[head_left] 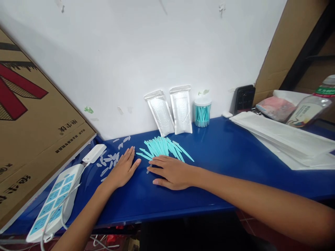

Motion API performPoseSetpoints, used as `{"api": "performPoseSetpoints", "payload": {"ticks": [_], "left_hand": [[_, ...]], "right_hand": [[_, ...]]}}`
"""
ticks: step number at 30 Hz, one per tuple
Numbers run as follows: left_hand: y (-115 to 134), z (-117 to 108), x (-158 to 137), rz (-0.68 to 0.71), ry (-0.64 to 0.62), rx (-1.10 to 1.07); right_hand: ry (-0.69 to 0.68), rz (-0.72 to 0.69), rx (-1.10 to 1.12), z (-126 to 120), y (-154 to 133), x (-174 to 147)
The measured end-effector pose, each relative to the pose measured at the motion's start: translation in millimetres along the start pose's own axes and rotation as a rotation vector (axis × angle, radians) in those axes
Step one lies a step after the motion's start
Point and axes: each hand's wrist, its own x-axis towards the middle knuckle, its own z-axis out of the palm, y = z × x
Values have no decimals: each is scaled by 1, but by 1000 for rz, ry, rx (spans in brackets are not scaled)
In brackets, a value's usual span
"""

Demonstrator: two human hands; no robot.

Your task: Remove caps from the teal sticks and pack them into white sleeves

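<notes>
A fanned pile of slim turquoise sticks (160, 146), which look like eyebrow razors, lies on the blue table (209, 184). My left hand (123, 169) rests palm down left of the pile, fingers stretched and thumb out. It touches the edge of a scatter of small translucent caps (111, 159). My right hand (172, 172) is flat at the pile's near edge with its fingers apart. One translucent cap (149, 169) shows at its fingertips; whether the fingers press on it I cannot tell. Parts of the nearest sticks are hidden under the right hand.
Two silvery padded pouches (181, 111) lean on the wall beside a lidded clear tub (202, 115) of turquoise sticks. A power strip (56, 202) with cables and a carton (39, 139) stand left. White sleeves (282, 136), a bottle (311, 108) and a dark clock-like device (244, 98) are right.
</notes>
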Motion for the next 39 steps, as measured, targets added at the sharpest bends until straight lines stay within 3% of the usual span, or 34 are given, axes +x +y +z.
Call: {"api": "performPoseSetpoints", "payload": {"ticks": [4, 13, 21, 25, 32, 35, 39], "left_hand": [[-2, -2, -6, -37, -17, 24], [3, -3, -14, -15, 46, 103], [61, -4, -41, 236, 148, -71], [77, -7, -48, 239, 134, -62], [62, -16, -55, 287, -35, 67], [55, -14, -60, 270, 2, 150], [33, -5, -55, 190, 149, 263]], "right_hand": [[-1, -12, 29, 7, 5, 3], [-20, 135, -15, 7, 5, 4], [21, 105, -41, 11, 0, 3], [41, 100, -38, 5, -1, 2], [117, 188, -68, -10, 12, -2], [156, 236, -108, -14, 17, -2], [189, 273, -137, -17, 18, -2]]}}
